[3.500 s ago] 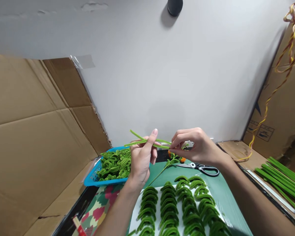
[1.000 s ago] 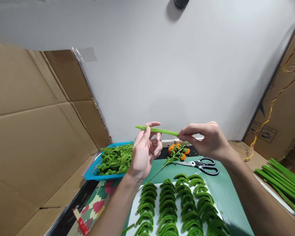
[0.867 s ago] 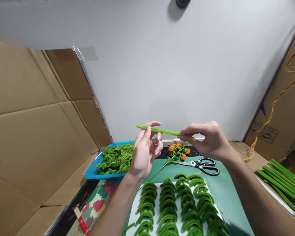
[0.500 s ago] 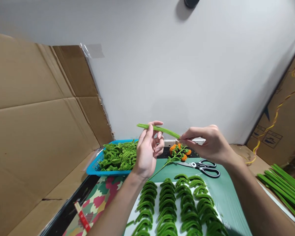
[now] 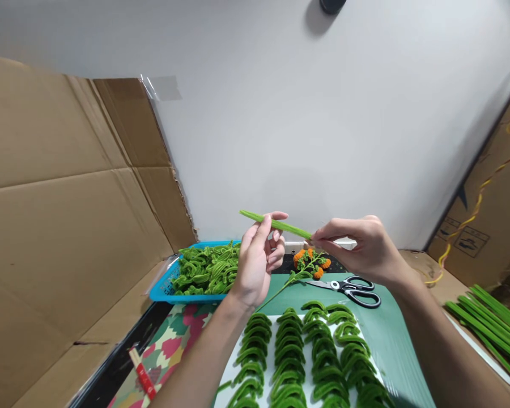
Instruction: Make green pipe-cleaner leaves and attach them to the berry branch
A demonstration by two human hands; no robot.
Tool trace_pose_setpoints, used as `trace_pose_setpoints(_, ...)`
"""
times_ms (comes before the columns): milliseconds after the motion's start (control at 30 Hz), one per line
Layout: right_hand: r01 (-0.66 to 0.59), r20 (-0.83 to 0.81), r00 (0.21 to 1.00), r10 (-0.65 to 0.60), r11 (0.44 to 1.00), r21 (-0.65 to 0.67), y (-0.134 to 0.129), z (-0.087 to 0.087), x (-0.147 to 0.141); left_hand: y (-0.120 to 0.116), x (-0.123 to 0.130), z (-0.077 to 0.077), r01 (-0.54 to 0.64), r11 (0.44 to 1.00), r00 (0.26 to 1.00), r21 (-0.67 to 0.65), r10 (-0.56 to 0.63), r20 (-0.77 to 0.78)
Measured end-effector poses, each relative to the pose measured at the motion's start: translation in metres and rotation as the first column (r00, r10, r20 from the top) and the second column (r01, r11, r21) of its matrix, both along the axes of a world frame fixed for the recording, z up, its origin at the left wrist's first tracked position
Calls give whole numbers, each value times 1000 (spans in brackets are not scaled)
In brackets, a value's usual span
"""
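A light green fuzzy pipe cleaner strip (image 5: 292, 229), perhaps several pressed together, spans the space between my hands above the table. My left hand (image 5: 257, 258) pinches it near its left part with thumb and index finger, and the free end sticks out to the left. At the other end, the fingertips of my right hand (image 5: 361, 243) are closed on the tip. Below lies a white board (image 5: 270, 368) with curved green pipe cleaner pieces (image 5: 289, 351) laid in rows. A stem with orange pumpkin-like balls (image 5: 310, 263) and black-handled scissors (image 5: 351, 288) lie just beneath my right hand.
A blue basket (image 5: 164, 292) heaped with curled green pieces (image 5: 206, 269) stands at the left. Straight green pipe cleaners (image 5: 488, 326) lie at the right edge. Cardboard walls (image 5: 68, 170) flank the table. A red-wrapped stick (image 5: 143, 374) lies at front left on patterned cloth.
The strip between my hands has gone from slightly bowed to nearly straight, its left end a little higher. Both hands keep their grip and have shifted only slightly to the right.
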State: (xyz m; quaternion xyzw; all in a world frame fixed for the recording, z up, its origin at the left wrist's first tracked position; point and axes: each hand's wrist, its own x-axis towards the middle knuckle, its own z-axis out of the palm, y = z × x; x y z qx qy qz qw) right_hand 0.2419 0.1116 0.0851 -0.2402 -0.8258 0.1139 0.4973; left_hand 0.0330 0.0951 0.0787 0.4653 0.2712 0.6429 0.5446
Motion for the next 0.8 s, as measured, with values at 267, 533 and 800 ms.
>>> trace_pose_setpoints(267, -82, 31, 996, 86, 990, -112, -2, 6, 6, 3, 1, -5, -16, 999, 993, 32, 20, -114)
trace_pose_setpoints(533, -73, -203, 979, 23, 968, -240, -2, 8, -3, -5, 5, -8, 440, 893, 814, -99, -443, -377)
trace_pose_setpoints(800, -101, -310, 951, -8, 937, -334, 7, 8, 4, 5, 2, -10, 349, 924, 878, -158, -381, -289)
